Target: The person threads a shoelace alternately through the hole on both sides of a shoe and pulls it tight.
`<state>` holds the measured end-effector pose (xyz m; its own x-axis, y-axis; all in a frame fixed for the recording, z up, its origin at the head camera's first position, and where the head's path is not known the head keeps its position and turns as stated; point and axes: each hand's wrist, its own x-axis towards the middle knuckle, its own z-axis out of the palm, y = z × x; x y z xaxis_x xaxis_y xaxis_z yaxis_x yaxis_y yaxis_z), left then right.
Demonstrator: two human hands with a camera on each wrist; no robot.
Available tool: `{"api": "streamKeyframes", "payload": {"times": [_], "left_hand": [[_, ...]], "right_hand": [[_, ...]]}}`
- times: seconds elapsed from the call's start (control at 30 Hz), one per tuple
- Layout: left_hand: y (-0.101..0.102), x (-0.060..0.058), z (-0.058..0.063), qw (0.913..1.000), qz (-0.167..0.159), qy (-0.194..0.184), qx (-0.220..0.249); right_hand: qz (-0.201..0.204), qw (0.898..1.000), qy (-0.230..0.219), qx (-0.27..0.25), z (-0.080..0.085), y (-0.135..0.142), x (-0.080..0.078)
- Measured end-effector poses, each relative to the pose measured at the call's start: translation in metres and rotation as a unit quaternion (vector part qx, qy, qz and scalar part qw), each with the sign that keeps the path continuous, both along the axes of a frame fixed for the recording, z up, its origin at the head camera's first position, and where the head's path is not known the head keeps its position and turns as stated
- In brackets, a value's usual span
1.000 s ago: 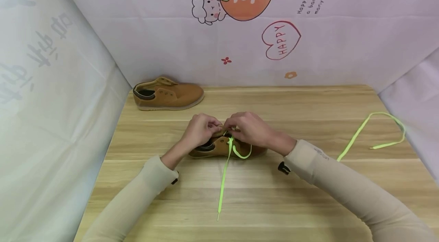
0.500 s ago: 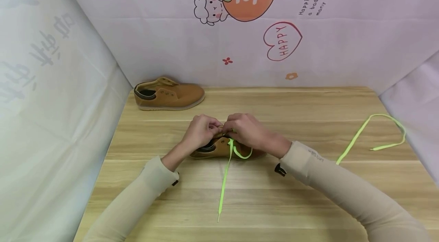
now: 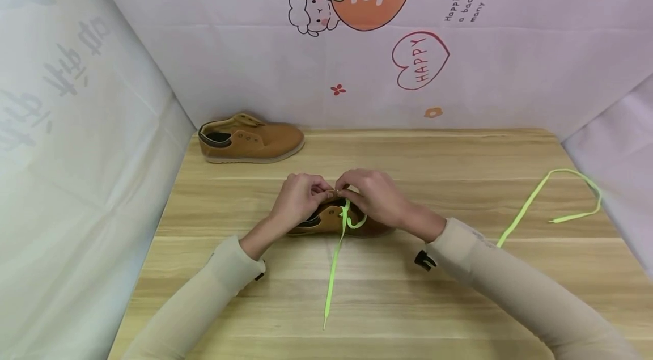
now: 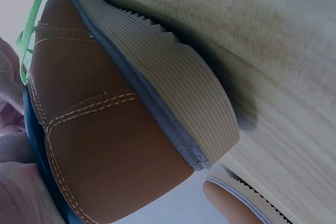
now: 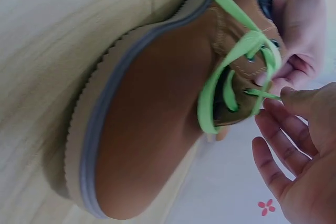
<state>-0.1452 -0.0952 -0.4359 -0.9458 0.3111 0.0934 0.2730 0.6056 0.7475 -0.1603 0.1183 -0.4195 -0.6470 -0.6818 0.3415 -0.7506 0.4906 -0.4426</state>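
A brown leather shoe (image 3: 323,223) sits on the table between both hands, toe toward the right. Its neon-green shoelace (image 3: 333,275) runs through some eyelets, with one long end trailing toward the front of the table. My left hand (image 3: 297,199) pinches the shoe's far eyelet flap, close to the opening. Beside it, my right hand (image 3: 376,197) pinches the lace at that flap. In the right wrist view, thumb and fingertips (image 5: 289,97) grip a short stretch of lace coming out of an eyelet, while a loop hangs over the tongue. The left wrist view shows the shoe's heel (image 4: 115,161).
A second brown shoe (image 3: 265,143), without a lace, stands at the back left against the printed cloth wall (image 3: 245,65). Another green shoelace (image 3: 530,201) lies curved on the right of the wooden table (image 3: 408,303), partly behind the right sleeve (image 3: 510,269).
The right hand shifted slightly left, then back right with the lace at its fingertips. The hanging loop has become smaller. The left hand stays at the flap.
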Motion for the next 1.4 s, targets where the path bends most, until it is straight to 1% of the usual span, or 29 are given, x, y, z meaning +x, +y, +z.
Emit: {"api": "streamKeyframes", "payload": {"times": [0.27, 0.37, 0.43, 0.53, 0.6, 0.73, 0.87, 1.07, 1.4], "left_hand": [[0.000, 0.002, -0.001, 0.9992, -0.018, 0.034, -0.010], [0.000, 0.002, -0.002, 0.9986, -0.021, 0.045, -0.017], [0.000, 0.002, -0.003, 0.9981, -0.023, 0.054, -0.019], [0.001, 0.002, -0.004, 0.9976, -0.022, 0.064, -0.018], [0.001, 0.002, -0.004, 0.9974, -0.021, 0.066, -0.016], [0.001, 0.003, -0.003, 0.9973, -0.021, 0.069, -0.012], [0.001, 0.004, -0.003, 0.9972, -0.022, 0.070, -0.010], [0.001, 0.004, -0.004, 0.9972, -0.017, 0.072, -0.008], [0.001, 0.004, -0.006, 0.9954, -0.013, 0.094, -0.014]], "right_hand": [[-0.012, 0.997, -0.045, -0.054, 0.010, 0.002, 0.002], [-0.013, 0.995, -0.054, -0.084, 0.015, 0.001, 0.003], [-0.013, 0.993, -0.051, -0.110, 0.021, 0.000, 0.004], [-0.012, 0.989, -0.031, -0.142, 0.032, -0.002, 0.007], [-0.011, 0.988, -0.011, -0.155, 0.041, -0.002, 0.008], [-0.002, 0.986, 0.024, -0.165, 0.055, -0.003, 0.012], [0.008, 0.984, 0.040, -0.172, 0.065, -0.004, 0.017], [0.020, 0.981, 0.055, -0.187, 0.073, -0.004, 0.021], [0.031, 0.971, 0.082, -0.221, 0.075, 0.000, 0.022]]}}
